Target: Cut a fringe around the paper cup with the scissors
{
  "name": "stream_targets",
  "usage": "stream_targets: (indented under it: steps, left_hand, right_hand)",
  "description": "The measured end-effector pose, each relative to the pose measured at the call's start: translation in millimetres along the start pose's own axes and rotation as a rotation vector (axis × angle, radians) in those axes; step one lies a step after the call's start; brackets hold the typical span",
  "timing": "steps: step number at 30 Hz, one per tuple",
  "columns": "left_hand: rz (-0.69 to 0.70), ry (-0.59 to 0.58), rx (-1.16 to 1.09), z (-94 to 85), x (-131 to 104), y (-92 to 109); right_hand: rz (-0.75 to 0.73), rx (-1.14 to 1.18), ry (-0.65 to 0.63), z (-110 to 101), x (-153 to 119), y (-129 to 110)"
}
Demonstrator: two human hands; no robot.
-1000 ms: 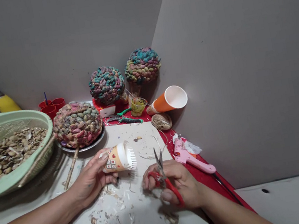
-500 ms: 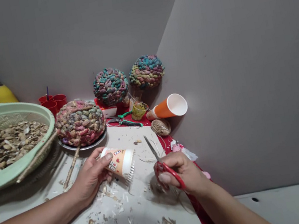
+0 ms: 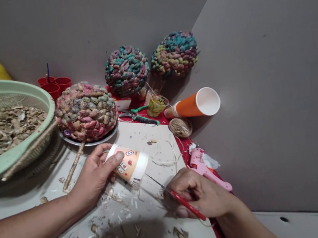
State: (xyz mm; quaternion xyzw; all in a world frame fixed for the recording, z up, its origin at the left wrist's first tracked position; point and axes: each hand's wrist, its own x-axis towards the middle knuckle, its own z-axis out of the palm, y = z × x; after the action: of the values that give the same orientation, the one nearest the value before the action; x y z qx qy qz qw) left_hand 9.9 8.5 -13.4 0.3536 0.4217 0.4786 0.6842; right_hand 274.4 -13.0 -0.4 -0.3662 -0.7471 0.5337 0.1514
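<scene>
My left hand (image 3: 103,167) grips a printed paper cup (image 3: 129,166) on its side, thumb on the wall, with the white end pointing right. Short cut strips fringe the cup's lower edge. Red-handled scissors (image 3: 186,204) sit in my right hand (image 3: 201,195), fingers curled about the handles. Their tips point up and left, close to the cup but apart from it. Behind my left hand rests a ball of coloured shells (image 3: 86,113) on a metal dish, with a wrapped stick (image 3: 75,166) running down from it.
A green basket (image 3: 26,83) of shells stands left. Two coloured shell balls (image 3: 126,70) sit at the back. Green-handled pliers (image 3: 143,117), a twine roll (image 3: 180,127), orange stacked cups (image 3: 190,106) and a pink glue gun (image 3: 208,170) lie around the board. Scraps litter the white board.
The view has shifted, so things behind appear higher. The scissors have swung from pointing up to pointing left toward the cup. The cup's fringe is now turned downward, less visible.
</scene>
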Motion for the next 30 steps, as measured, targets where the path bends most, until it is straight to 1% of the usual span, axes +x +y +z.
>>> stream_targets:
  steps: [4,12,16,20,27,30]
  left_hand:
    - [-0.002,-0.009,-0.027,3.1,-1.5,2.2]
    - [-0.02,0.015,-0.076,8.0,-1.9,1.3]
    - [-0.039,0.007,-0.051,8.1,-3.0,0.2]
    - [-0.08,0.024,-0.014,8.0,-4.1,2.4]
    - [-0.082,0.021,0.015,6.9,-2.8,2.1]
    - [-0.084,0.031,0.005,8.0,-3.0,2.2]
  right_hand:
    - [0.024,0.029,-0.021,2.7,1.1,-1.0]
    - [0.039,0.053,-0.065,3.7,1.9,-2.3]
    - [0.029,0.051,-0.078,3.2,1.0,-1.0]
    - [0.031,0.068,-0.082,4.3,1.0,1.7]
    - [-0.006,0.098,-0.098,3.0,1.9,7.0]
    - [0.007,0.113,-0.109,2.8,2.4,7.1]
